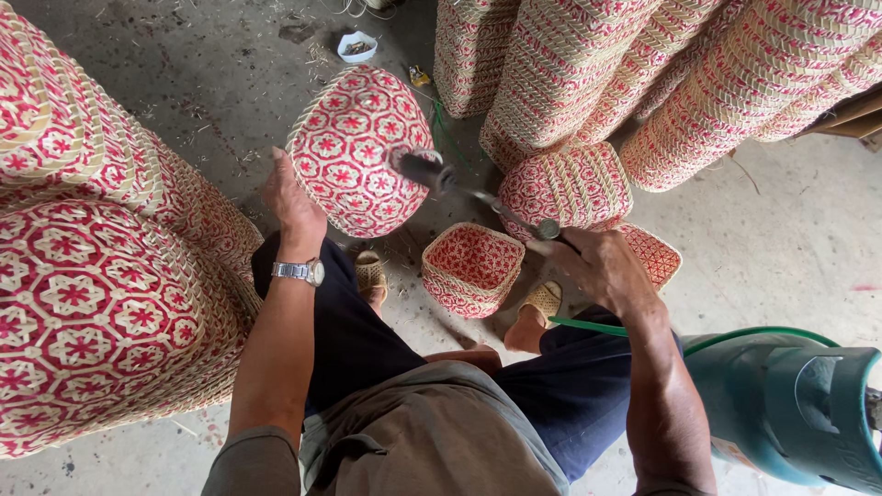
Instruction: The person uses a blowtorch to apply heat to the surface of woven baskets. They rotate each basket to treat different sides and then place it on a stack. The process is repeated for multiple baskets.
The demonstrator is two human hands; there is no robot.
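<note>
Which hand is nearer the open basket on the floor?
Right. The right hand, gripping a torch wand, is just beside the open basket; the left hand is farther off, holding the round basket.

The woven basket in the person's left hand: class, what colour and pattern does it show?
The woven basket shows red flower-like stars in hexagons on cream, clearest in the head view.

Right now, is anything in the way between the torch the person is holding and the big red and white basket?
Nothing visible. The right hand holds a thin metal torch wand whose dark nozzle lies right against the round red-and-cream woven basket, which the left hand steadies. The smaller square red woven basket sits lower down, on the floor, out of the way.
</note>
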